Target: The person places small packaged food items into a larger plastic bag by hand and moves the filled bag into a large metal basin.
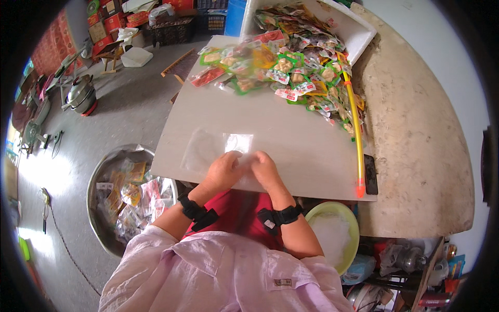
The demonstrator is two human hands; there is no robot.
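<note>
Near the table's front edge, my left hand [225,170] and my right hand [266,170] are close together with bent fingers. A thin clear plastic bag [245,171] is pinched between their fingertips, blurred and hard to make out. Just beyond my left hand, another flat clear plastic bag [200,150] lies on the pale tabletop [304,156]. A bright glare patch sits beyond my fingers. Small sealed food packets [286,68], many with green or yellow edges, are heaped at the table's far side. They spill from a tilted white foam box [358,37].
A yellow tube with orange ends [355,136] lies along the right side, beside a black phone [370,174]. Filled packets lie in a metal basin [92,195] at lower left. A yellow-green basin [355,234] with white plastic stands below right. A wooden stool [181,66] is beyond the table.
</note>
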